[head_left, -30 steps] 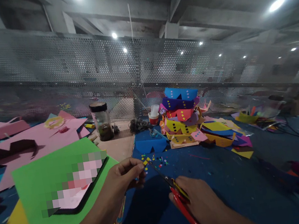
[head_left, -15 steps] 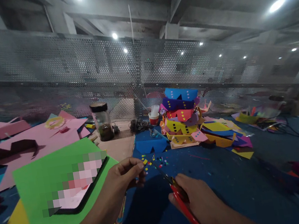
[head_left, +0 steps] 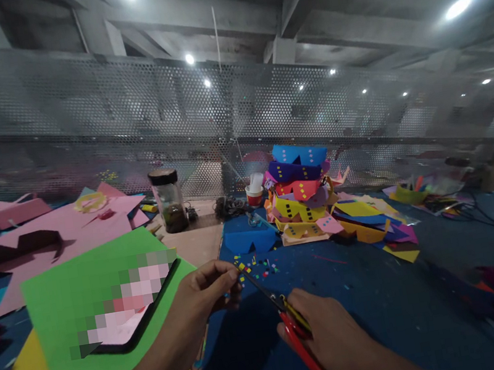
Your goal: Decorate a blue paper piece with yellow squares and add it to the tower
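My left hand [head_left: 211, 283] is closed in a pinch, thumb against fingers. A bit of yellow paper showed at its fingertips in the earlier view; now the fingers and blades mostly hide it. My right hand [head_left: 327, 322] grips scissors with red handles [head_left: 300, 342]. Their dark blades look closed together, with the tips right at my left fingertips. Tiny coloured paper squares [head_left: 267, 266] lie scattered on the blue table just beyond the blades. A blue paper mask [head_left: 250, 241] lies flat behind them.
Stacked colourful paper masks [head_left: 299, 192] stand at the back, with paper sheets [head_left: 369, 215] to their right. At left, a phone [head_left: 131, 316] rests on green paper [head_left: 61, 314]. A lidded jar [head_left: 170, 203] and a paper cup [head_left: 255, 195] stand before a perforated metal screen [head_left: 169, 109].
The scissors have closed and their tips have moved up-left to my left fingertips. The yellow bit seen there no longer stands out. My left hand has stayed in place.
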Available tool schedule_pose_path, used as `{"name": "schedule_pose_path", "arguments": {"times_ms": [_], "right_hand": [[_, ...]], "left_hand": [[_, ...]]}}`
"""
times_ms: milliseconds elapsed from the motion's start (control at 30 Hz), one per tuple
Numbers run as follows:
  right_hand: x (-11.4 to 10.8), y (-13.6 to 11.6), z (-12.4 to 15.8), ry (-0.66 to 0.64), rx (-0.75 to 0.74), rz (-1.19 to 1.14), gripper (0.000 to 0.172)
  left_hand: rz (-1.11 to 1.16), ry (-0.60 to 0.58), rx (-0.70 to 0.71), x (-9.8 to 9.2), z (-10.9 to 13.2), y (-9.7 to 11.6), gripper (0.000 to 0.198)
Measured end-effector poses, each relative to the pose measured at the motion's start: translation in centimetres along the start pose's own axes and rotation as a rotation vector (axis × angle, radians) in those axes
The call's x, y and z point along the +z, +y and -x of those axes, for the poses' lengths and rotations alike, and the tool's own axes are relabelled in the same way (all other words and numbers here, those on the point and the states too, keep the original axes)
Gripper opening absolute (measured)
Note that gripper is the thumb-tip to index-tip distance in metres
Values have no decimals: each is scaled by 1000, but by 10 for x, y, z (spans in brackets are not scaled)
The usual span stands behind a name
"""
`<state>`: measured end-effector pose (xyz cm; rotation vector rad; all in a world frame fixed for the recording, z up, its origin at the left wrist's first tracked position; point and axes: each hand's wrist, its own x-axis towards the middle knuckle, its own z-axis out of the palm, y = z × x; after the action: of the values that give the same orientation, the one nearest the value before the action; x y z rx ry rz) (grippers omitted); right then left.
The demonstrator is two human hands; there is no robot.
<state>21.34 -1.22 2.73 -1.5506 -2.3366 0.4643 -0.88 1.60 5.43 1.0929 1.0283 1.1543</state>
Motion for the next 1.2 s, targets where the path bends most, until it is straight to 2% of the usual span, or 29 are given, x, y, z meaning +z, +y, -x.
{"name": "schedule_pose_path", "arguments": {"times_ms": [400, 1200], "right_hand": [[0, 3, 0, 9, -2, 38, 6], [4, 8, -2, 26, 3, 17, 10]], "left_hand": [[-5, -8, -12, 1, -1, 0, 19], [-16, 0, -27, -1, 1, -1, 19]]}}
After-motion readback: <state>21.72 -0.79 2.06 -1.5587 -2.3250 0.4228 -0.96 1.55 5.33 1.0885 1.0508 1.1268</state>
